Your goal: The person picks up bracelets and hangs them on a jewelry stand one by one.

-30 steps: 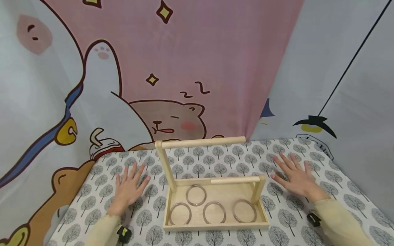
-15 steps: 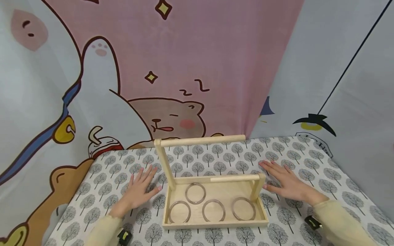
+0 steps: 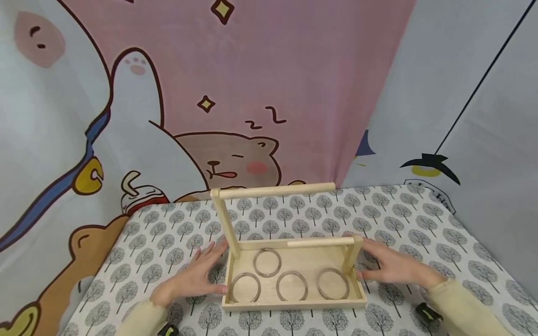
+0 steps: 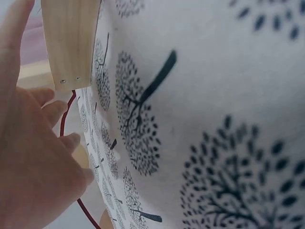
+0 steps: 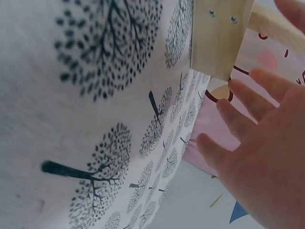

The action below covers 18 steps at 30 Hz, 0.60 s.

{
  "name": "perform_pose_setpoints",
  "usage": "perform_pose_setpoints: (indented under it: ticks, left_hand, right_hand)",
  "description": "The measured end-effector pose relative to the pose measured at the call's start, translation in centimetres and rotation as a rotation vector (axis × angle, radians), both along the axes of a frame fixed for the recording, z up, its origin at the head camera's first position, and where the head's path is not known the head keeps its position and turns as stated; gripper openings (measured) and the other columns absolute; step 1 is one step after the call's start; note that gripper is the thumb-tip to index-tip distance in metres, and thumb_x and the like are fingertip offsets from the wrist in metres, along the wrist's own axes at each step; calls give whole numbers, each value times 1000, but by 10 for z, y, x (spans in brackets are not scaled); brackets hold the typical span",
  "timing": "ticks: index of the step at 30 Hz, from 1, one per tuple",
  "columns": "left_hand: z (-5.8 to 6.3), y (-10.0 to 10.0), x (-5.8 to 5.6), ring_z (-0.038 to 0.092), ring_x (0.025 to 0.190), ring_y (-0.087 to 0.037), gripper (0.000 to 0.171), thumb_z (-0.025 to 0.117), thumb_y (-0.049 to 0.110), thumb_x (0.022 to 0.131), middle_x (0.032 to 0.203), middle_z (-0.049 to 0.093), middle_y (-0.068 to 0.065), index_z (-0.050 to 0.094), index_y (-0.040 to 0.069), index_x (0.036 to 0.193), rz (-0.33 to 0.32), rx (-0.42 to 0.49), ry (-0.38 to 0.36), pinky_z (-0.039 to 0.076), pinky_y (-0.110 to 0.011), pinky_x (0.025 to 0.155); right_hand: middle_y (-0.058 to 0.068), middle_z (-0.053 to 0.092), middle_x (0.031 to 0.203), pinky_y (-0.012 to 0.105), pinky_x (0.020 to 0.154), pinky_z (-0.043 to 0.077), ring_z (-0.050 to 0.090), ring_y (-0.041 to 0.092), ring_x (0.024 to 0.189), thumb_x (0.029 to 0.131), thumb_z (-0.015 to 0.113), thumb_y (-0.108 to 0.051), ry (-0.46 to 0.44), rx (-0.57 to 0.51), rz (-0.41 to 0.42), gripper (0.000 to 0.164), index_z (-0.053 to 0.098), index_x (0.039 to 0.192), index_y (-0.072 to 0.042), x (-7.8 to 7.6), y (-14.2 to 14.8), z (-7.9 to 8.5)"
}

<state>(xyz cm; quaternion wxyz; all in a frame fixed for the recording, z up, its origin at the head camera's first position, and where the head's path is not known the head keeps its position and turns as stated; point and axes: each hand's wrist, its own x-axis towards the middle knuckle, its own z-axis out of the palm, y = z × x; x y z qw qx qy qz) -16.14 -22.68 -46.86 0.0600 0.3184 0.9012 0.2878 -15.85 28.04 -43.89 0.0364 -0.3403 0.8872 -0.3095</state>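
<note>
Holding left hand (image 3: pixel 193 279) and right hand (image 3: pixel 398 267) spread wide, with wooden tray (image 3: pixel 294 306) between them; cannot tell whether touching its ends; seeing 4 rings (image 3: pixel 280 263) lying inside tray, between hands.

There are four rings (image 3: pixel 292 272), two rods (image 3: pixel 277 191) and one wooden tray (image 3: pixel 294 306).

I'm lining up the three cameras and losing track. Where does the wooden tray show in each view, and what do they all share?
Head: bottom centre, the wooden tray sits between the left hand and the right hand.
Left wrist: top left, only its end wall.
Right wrist: top, right of centre, only the opposite end wall.
Shared landmark: the tree-print cloth.
</note>
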Motion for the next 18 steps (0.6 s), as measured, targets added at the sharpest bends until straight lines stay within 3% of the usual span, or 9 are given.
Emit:
perform_pose_setpoints:
  ticks: [3, 7, 12, 18]
  left_hand:
    - [-1, -1, 2, 11, 139, -51, 119, 77, 60, 71, 157, 14, -18, 12, 5, 155, -40, 6, -56, 2, -74, 103]
    - [-1, 1, 4, 8, 139, -50, 131, 76, 68, 65, 158, 8, -19, 5, 5, 155, -77, -4, -104, 0, -73, 104]
    - [-2, 2, 5, 6, 141, -47, 143, 86, 60, 56, 157, 6, -23, -4, 4, 154, -75, -48, -139, 1, -69, 106]
    - [-4, 3, 7, 6, 141, -46, 144, 89, 53, 56, 158, 5, -21, -3, 2, 154, -82, -30, -137, 1, -69, 107]
  right_hand:
    - [15, 44, 144, 72, 95, 32, 38, 45, 129, 80, 78, -36, -68, -7, 14, 73, 45, 142, -16, 5, -1, 0]
    - [19, 37, 148, 74, 96, 26, 31, 48, 132, 72, 82, -40, -141, -38, 38, 93, 37, 148, -10, 8, -3, -4]
    - [22, 26, 153, 77, 96, 18, 21, 50, 135, 62, 88, -43, -178, -44, 56, 116, 22, 155, -19, 8, -1, -13]
    - [27, 20, 154, 78, 95, 17, 18, 52, 135, 56, 92, -43, -221, -41, 55, 127, 17, 156, -24, 7, 0, -20]
